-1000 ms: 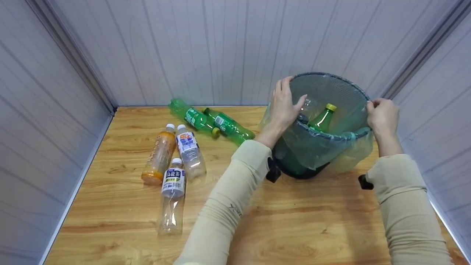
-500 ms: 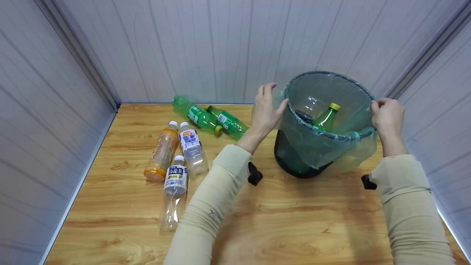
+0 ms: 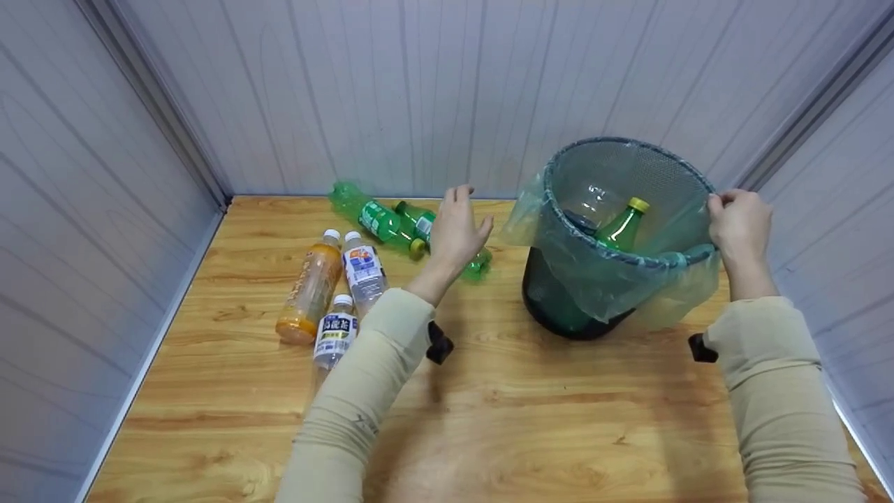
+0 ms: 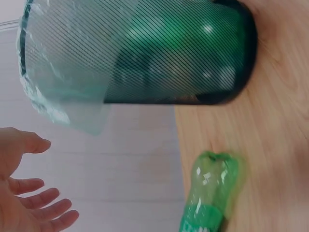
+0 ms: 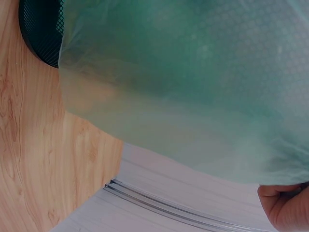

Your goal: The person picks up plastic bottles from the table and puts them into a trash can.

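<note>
While R grip (image 3: 744, 227) pinches liner (image 3: 604, 279), mesh bin (image 3: 550, 300), grn btl (image 3: 621, 229) inside

green bottle (image 3: 478, 266): partly behind left hand (image 3: 455, 234) | dark item (image 3: 580, 222): unclear, perhaps bottle

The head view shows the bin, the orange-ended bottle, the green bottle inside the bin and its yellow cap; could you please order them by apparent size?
1. Bin
2. Orange-ended bottle
3. Green bottle inside the bin, visible part only
4. Yellow cap
</note>
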### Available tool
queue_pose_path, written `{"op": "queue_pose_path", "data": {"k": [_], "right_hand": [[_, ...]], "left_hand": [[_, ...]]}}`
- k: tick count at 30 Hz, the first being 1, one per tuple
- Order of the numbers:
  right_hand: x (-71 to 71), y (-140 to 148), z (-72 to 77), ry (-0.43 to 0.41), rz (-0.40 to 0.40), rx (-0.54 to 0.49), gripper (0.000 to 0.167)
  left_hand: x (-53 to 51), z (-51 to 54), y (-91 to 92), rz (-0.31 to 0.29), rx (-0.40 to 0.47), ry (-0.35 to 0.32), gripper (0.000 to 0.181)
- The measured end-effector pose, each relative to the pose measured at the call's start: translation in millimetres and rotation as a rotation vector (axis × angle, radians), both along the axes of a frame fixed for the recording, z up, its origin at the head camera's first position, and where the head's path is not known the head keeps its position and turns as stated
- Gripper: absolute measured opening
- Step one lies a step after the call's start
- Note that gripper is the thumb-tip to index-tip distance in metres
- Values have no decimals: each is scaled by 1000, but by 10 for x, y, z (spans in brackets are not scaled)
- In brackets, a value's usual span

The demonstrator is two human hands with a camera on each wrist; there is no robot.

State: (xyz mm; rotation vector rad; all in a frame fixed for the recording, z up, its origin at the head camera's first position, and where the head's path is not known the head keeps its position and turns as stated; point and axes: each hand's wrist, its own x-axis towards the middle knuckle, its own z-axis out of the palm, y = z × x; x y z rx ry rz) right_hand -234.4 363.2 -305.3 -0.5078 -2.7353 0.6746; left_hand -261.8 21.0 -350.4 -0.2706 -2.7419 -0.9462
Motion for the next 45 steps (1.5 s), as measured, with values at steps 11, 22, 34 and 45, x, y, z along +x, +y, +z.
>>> {"op": "queue_pose_path", "data": {"k": [11,22,34,45], "right_hand": [[2,18,5,23,5,18,40],[-3,11,-4,5,0,2,39],[3,13,-5,4,-1,8,41],[-2,15,-27,8,4,-1,44]], "left_hand": [[63,-169,-432,86,-82,-102,56],[192,-339,-869,116,-179,-198,63],[406,-524,-1219,145,-269,-282,62],[619,-645,-1441,137,-356,-301,39]]}}
